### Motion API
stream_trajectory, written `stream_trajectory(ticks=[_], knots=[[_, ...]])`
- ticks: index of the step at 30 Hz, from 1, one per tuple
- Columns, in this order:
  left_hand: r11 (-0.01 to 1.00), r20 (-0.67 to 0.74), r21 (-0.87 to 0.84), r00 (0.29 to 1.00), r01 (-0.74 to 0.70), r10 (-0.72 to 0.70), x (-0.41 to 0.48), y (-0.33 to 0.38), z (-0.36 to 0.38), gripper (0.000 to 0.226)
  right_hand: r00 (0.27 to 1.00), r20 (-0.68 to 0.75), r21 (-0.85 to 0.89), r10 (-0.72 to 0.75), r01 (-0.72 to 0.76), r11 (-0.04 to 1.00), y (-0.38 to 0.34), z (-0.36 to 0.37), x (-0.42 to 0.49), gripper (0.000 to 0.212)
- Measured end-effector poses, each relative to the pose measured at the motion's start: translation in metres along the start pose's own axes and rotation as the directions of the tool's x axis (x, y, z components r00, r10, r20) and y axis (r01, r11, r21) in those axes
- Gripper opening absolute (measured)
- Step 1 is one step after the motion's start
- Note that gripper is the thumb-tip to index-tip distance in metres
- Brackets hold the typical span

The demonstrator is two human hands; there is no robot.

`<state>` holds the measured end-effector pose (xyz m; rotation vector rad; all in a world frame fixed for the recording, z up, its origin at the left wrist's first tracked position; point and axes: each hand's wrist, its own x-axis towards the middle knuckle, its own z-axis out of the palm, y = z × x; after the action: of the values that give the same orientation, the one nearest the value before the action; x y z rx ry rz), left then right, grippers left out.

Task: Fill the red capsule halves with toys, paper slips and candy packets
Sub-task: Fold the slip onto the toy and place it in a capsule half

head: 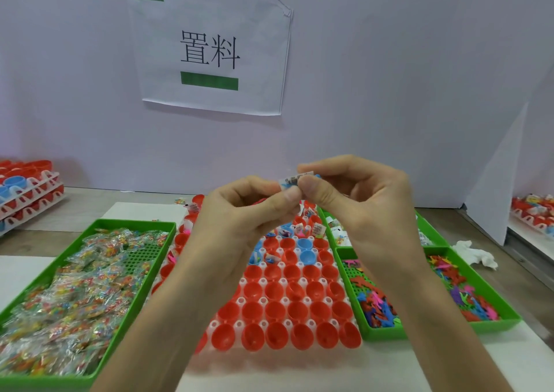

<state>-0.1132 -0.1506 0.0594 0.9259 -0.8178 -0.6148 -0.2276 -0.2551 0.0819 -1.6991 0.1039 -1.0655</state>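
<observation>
Both my hands are raised over the white rack of red capsule halves (284, 310). My left hand (239, 211) and my right hand (353, 194) together pinch a small printed paper slip (295, 179) between thumbs and forefingers. The near rows of capsule halves look empty; far rows hold slips and small toys, with a few blue halves (305, 246) among them. A green tray of clear candy packets (75, 289) lies at the left. A green tray of colourful plastic toys (467, 295) lies at the right.
Another green tray with paper slips (338, 232) sits behind the toy tray. Stacked racks of red and blue capsule halves (27, 188) stand at the far left, more at the far right (533, 211). A crumpled white tissue (476, 255) lies right. A sign hangs on the wall.
</observation>
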Motion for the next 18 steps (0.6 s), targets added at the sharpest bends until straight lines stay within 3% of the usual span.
stream_trajectory(ticks=[5,13,18], knots=[[0.952,0.054,0.300,0.997,-0.062,0.048,0.000,0.013,-0.012,0.035,0.998,0.054,-0.048,0.010,-0.007,0.999,0.006,-0.003,0.000,0.014],[0.967,-0.013,0.255,0.999,-0.026,0.030,0.000,0.015,-0.014,0.024,0.984,0.134,0.037,0.120,-0.126,0.991,0.011,-0.006,0.001,0.022],[0.920,-0.057,0.391,0.998,0.008,0.015,0.001,0.007,-0.016,0.018,0.983,0.128,-0.125,0.133,-0.117,0.985,0.023,-0.013,0.006,0.013]])
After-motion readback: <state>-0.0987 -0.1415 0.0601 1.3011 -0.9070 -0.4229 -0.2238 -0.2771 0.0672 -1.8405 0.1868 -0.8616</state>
